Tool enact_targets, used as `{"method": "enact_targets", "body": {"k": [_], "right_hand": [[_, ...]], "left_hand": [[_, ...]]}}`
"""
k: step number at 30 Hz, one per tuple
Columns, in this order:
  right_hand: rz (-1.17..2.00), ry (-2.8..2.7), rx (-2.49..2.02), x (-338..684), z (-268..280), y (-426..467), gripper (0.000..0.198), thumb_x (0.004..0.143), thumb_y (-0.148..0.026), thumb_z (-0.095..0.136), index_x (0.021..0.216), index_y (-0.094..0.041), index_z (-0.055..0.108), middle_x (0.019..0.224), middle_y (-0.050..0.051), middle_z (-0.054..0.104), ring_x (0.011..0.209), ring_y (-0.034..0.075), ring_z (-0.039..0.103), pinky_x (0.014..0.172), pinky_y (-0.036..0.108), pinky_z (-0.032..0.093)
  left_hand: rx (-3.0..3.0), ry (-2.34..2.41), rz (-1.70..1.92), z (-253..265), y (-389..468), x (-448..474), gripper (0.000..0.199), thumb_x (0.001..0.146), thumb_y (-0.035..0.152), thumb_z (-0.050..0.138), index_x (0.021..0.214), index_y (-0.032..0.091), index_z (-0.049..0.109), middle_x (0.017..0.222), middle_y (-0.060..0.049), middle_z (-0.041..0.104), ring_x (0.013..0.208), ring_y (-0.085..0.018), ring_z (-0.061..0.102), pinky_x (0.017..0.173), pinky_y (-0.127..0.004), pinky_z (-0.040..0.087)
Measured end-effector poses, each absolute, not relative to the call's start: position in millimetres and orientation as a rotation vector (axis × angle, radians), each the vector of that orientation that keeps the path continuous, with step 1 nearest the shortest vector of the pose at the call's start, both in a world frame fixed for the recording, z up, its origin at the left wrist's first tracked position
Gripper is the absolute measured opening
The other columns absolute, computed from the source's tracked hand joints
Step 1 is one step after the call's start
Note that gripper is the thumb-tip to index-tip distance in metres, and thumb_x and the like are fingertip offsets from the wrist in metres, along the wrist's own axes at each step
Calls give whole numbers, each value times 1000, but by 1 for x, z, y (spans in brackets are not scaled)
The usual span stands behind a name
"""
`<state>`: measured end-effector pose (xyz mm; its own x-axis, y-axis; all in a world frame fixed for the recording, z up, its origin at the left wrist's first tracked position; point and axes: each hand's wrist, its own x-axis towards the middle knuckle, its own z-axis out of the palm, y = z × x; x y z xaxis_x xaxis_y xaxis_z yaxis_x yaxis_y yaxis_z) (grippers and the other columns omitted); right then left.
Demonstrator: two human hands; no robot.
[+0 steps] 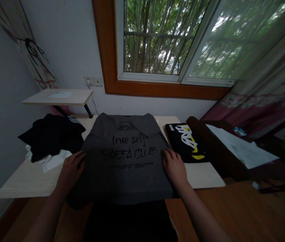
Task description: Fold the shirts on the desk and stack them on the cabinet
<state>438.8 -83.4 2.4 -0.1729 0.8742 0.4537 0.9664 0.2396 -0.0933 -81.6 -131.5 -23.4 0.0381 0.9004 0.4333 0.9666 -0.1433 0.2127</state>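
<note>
A dark grey T-shirt [129, 181] with black lettering lies spread on the pale wooden table, its lower end hanging over the front edge. At its left side my left hand [72, 167] has its fingers curled on the cloth. On the opposite side my right hand [175, 166] grips the shirt's edge, fingers bent and pointing inward. The fingertips of both hands are partly hidden against the dark fabric. Just beyond my right hand sits a folded black garment [182, 141] with a white and yellow print.
A heap of black clothing [54, 134] and a white cloth [56, 160] lie left on the table [205, 176]. Behind them stands a small raised shelf [79, 95]. To the right is a dark brown piece of furniture [208, 144] with a white sheet [240, 148] on it.
</note>
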Motion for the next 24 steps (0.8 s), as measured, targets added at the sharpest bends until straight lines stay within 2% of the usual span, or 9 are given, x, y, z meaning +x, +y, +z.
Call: {"method": "enact_targets", "body": {"k": [3, 7, 11, 13, 15, 18, 24], "right_hand": [[-206, -2046, -1728, 440, 8, -91, 42, 94, -21, 49, 135, -24, 59, 138, 16, 56, 110, 35, 59, 96, 53, 50], [-7, -1930, -1822, 454, 12, -93, 50, 91, -26, 52, 141, -24, 54, 129, 17, 55, 92, 29, 66, 80, 44, 55], [285, -1796, -1919, 484, 16, -88, 57, 87, -37, 60, 142, -21, 52, 105, 11, 64, 84, 26, 69, 72, 38, 54], [562, -1749, -1926, 497, 22, -87, 62, 86, -43, 62, 143, -20, 50, 87, 6, 66, 78, 25, 69, 68, 35, 53], [874, -1684, -1886, 506, 32, -89, 69, 84, -47, 64, 145, -21, 45, 78, 1, 66, 71, 23, 68, 61, 32, 51], [1215, -1584, -1727, 507, 53, -96, 77, 81, -49, 69, 147, -23, 40, 84, 0, 67, 68, 20, 66, 53, 27, 48], [1478, -1505, -1358, 472, 78, -95, 68, 87, -46, 69, 148, -32, 43, 90, -1, 63, 56, 11, 58, 45, 21, 46]], "left_hand": [[-2157, -1975, -757, -21, -133, -82, 38, 94, 32, 46, 127, 22, 63, 138, -12, 59, 120, -31, 58, 107, -52, 45], [-2174, -1980, -817, -21, -133, -85, 37, 95, 28, 43, 126, 22, 62, 138, -13, 57, 119, -30, 58, 107, -53, 46], [-2168, -1999, -867, -20, -134, -86, 36, 94, 27, 44, 125, 23, 63, 138, -12, 57, 121, -30, 57, 108, -53, 46], [-2149, -2020, -881, -20, -134, -86, 36, 93, 28, 45, 124, 23, 63, 137, -12, 57, 123, -30, 56, 109, -52, 46], [-2141, -2019, -900, -20, -134, -85, 35, 94, 30, 46, 124, 23, 63, 137, -12, 57, 123, -30, 56, 110, -51, 46], [-2131, -2010, -913, -20, -132, -85, 34, 95, 31, 45, 122, 22, 63, 136, -12, 57, 121, -29, 57, 109, -50, 47], [-2124, -1975, -781, -7, -127, -78, 32, 95, 34, 47, 115, 21, 68, 128, -12, 65, 112, -30, 62, 103, -53, 47]]}}
